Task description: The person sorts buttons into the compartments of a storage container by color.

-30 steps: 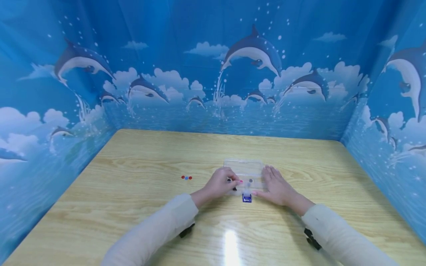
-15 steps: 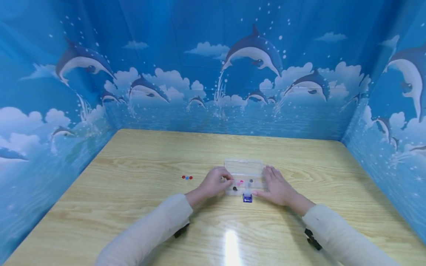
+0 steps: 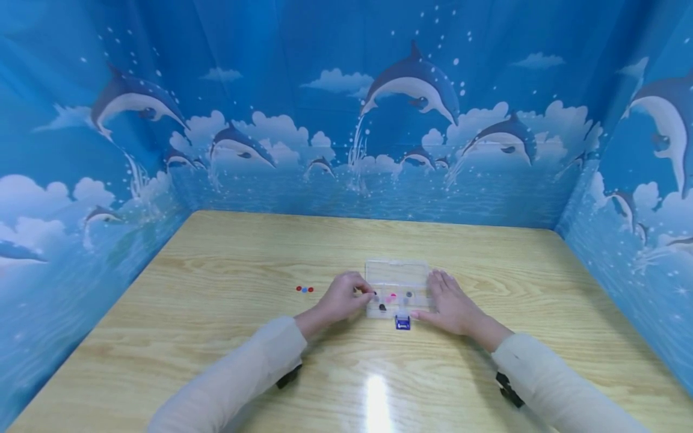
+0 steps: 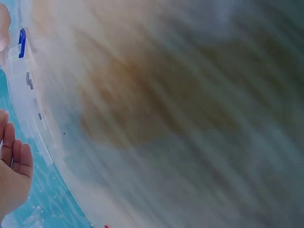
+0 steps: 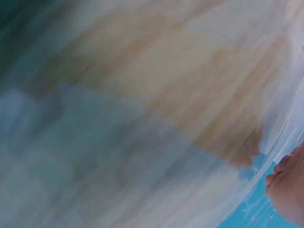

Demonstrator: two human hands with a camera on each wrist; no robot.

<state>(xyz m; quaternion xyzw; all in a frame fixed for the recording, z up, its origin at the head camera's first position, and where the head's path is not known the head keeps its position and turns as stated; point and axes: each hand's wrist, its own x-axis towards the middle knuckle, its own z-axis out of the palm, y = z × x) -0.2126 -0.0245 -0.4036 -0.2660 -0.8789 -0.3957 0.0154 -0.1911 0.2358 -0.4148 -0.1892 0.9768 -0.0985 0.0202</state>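
Note:
A clear plastic box point(image 3: 397, 273) lies with its lid raised at mid-table, a blue clasp point(image 3: 402, 323) at its front. Inside show pink pieces point(image 3: 392, 297), a black piece point(image 3: 382, 307), a grey piece point(image 3: 408, 294) and a small dark piece point(image 3: 375, 293). My left hand point(image 3: 344, 296) has its bent fingertips right at the box's left edge, beside that dark piece, with nothing visible held. My right hand point(image 3: 450, 305) rests with straight fingers along the box's right side, thumb by the front corner. The left wrist view catches the box point(image 4: 19, 80) and fingers at its left edge.
Two small red discs point(image 3: 299, 288) with a blue disc point(image 3: 304, 290) between them lie in a row on the wooden table point(image 3: 243, 258), left of the box. A dolphin-print curtain point(image 3: 325, 150) hangs around the table's back and sides.
My left hand has let go of a pink piece inside the box and drawn back leftward to the box's left edge. My right hand has stayed in place.

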